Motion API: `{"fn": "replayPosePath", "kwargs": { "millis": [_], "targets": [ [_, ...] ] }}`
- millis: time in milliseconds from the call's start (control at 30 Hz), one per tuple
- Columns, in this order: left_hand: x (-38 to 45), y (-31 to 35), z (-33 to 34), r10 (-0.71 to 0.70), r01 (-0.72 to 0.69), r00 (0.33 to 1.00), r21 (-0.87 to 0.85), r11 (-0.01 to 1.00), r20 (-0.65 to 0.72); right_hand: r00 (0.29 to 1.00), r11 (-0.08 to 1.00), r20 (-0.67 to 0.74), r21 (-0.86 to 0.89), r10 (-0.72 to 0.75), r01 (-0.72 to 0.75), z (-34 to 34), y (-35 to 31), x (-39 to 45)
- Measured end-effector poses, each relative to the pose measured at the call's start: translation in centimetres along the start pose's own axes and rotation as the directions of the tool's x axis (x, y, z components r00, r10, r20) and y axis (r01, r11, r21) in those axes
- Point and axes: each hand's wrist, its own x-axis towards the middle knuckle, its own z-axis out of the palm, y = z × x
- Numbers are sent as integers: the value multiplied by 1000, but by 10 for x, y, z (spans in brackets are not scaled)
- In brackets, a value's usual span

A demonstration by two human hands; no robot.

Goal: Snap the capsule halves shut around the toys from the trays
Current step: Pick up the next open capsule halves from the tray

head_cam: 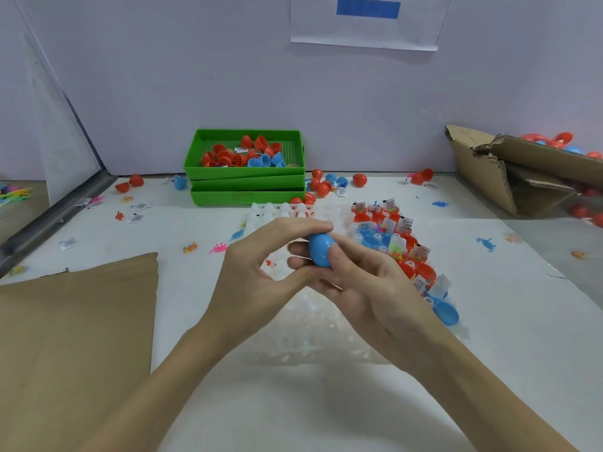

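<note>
Both hands, left hand [261,265] and right hand [368,288], pinch the blue plastic capsule [321,249] with curled fingers, so you squeeze its halves together above the worktop [293,402].

White table [326,402], green trays [244,185], cardboard [75,327]

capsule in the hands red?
No, the capsule pinched between the left hand and the right hand is blue; red halves sit in the green tray behind.
</note>
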Motion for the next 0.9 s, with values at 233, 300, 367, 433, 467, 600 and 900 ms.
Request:
{"fn": "replayPosePath", "kwargs": {
  "millis": [233, 300, 367, 433, 467, 600, 900],
  "targets": [
    [-2, -7, -1, 33, -33, 999, 40, 999, 22, 999, 1000, -40, 16, 10, -9, -3, 2, 0],
    [-2, -10, -1, -9, 8, 999, 16, 1000, 40, 999, 1000, -39, 24, 7, -6, -4, 5, 0],
    [1, -11, -2, -101, 105, 990, -43, 994, 99, 996, 989, -61, -136, -69, 60, -5, 7, 1],
    [2, -11, -5, -160, 179, 963, -73, 981, 217, 946, 775, -100, -604, -308, 188, -7, 11, 1],
    [2, -12, -7, -172, 203, 949, -96, 974, 264, 900, 561, -51, -797, -433, 224, -9, 12, 1],
    [4, -4, -7, -284, 331, 932, -208, 920, 228, 832, 155, 66, -972, -550, 180, -14, 20, 2],
    [2, -5, 1, -516, 570, 821, -397, 719, 244, 856, -89, 229, -973, -464, 212, -18, 21, 4]
  ]
}}
